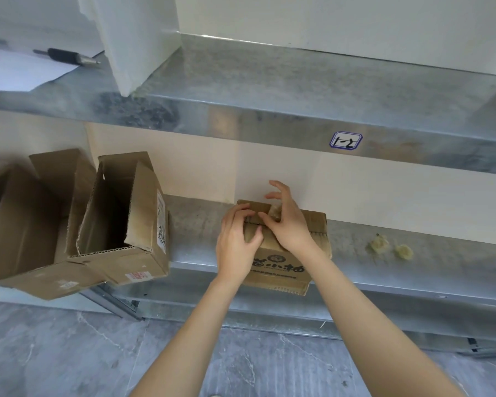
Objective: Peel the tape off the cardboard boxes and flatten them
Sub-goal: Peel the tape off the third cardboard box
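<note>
Two grips are set on the top of a small cardboard box [278, 267]. The left grip [236, 242] is curled over the box's near left corner, fingers on the top flap and thumb against the front, so the box is held. The right grip [287, 224] is closed by thumb and forefinger on a crumpled piece of tape [275, 211] at the top seam, while its other fingers are spread and raised. The box is stood directly under both grips on a lower shelf [198, 224] of metal, its printed front overhanging the edge. Left of the grips, an open box [121, 219] is laid on its side, with a larger open box [26, 224] just beyond it. Right of the grips, two tape wads [380, 243] are seen on the same shelf, well apart from the box. Above the grips, an upper shelf [269, 81] is marked with a label [345, 139] reading "1-2"; farther up and left, a pen [66, 56] is laid on paper [17, 70].
</note>
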The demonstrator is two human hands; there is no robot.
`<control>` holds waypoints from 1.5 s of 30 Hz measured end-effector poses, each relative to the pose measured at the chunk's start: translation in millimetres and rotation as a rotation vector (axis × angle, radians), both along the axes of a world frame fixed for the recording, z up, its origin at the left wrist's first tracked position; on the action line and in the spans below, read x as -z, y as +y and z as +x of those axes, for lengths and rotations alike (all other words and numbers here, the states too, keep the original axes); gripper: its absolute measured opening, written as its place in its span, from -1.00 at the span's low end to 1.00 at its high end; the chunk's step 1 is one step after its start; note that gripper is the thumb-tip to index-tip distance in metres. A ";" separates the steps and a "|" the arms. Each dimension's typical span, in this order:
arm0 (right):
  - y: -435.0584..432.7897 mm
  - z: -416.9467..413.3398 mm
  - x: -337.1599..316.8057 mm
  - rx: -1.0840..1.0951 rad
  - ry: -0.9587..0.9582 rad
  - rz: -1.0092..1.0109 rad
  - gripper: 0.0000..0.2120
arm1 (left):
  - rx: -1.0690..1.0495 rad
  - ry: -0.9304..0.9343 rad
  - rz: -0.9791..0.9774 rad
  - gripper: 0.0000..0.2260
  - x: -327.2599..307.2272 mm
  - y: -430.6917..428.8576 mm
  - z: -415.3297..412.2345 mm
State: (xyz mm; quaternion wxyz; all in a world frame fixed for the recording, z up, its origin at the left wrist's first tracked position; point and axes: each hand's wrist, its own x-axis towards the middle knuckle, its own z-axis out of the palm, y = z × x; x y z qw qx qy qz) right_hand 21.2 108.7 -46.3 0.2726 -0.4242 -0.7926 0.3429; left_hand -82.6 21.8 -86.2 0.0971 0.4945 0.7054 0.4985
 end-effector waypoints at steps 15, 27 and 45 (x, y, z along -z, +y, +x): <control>-3.5 40.7 -14.4 0.119 0.174 -0.041 -0.61 | -0.026 -0.003 0.007 -0.79 1.4 0.4 2.4; -7.1 53.0 -5.8 0.066 -0.090 0.027 -0.68 | -0.028 -0.034 0.019 -0.80 0.8 -0.8 3.0; -0.9 69.6 17.0 0.277 -0.186 0.053 -0.45 | 0.105 0.356 -0.186 -0.66 -26.4 25.6 15.3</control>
